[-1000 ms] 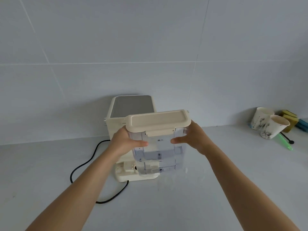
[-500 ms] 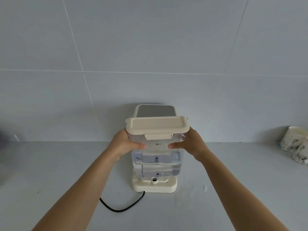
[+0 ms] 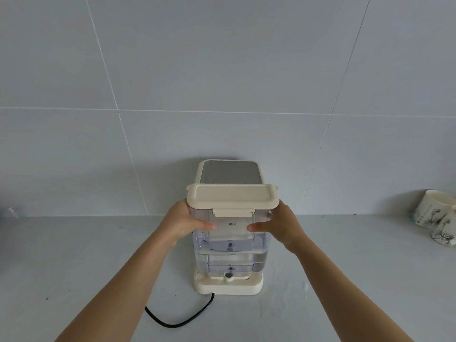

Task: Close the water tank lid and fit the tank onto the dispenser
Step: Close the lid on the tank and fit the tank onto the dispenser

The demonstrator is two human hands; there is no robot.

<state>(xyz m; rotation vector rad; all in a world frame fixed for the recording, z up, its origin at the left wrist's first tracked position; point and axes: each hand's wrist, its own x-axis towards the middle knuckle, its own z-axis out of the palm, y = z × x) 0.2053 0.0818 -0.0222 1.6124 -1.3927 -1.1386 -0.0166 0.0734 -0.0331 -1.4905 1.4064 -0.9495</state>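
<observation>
Gripping the clear water tank (image 3: pixel 230 240) at frame centre with left hand (image 3: pixel 183 222) and right hand (image 3: pixel 283 224) clamped on its sides, cream lid (image 3: pixel 232 199) apparently shut, tank low over the dispenser base (image 3: pixel 228 286), seating likely unfinished.

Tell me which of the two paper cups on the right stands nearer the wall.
The upper cup, the one further left and fully in view. The other cup sits lower in the frame, closer to the camera, overlaps the upper cup and is cut off by the right edge.
</observation>
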